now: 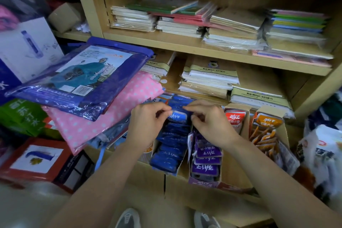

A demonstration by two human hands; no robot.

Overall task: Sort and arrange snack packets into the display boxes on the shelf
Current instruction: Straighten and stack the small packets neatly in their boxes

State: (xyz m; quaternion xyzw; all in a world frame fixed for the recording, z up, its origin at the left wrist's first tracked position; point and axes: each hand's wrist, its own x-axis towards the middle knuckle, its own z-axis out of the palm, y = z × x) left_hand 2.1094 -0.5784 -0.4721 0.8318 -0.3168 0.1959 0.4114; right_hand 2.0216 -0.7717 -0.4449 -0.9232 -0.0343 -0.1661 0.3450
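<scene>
Stacked notebooks (177,22) fill the upper shelves; a packaged raincoat (81,77) (blue wrapper) overlies pink polka-dot fabric (118,113).

Blue packet (177,116), at the top of the blue box (155,143): white "劲仔", right way up.
Purple packets (205,167), just right of the blue box: white "劲仔", upside down from where I stand.
Red packet (234,116), further right of the blue box: "劲仔", with a smaller line beneath that is too blurred to read.
Orange packet (269,120), farthest right of the blue box: "劲仔", again over a blurred small line.
Raincoat pack (88,74), up and left of the blue box: barcode label, digits unreadable.
Green pack (20,114), far left of the blue box: big white characters, illegible.
</scene>
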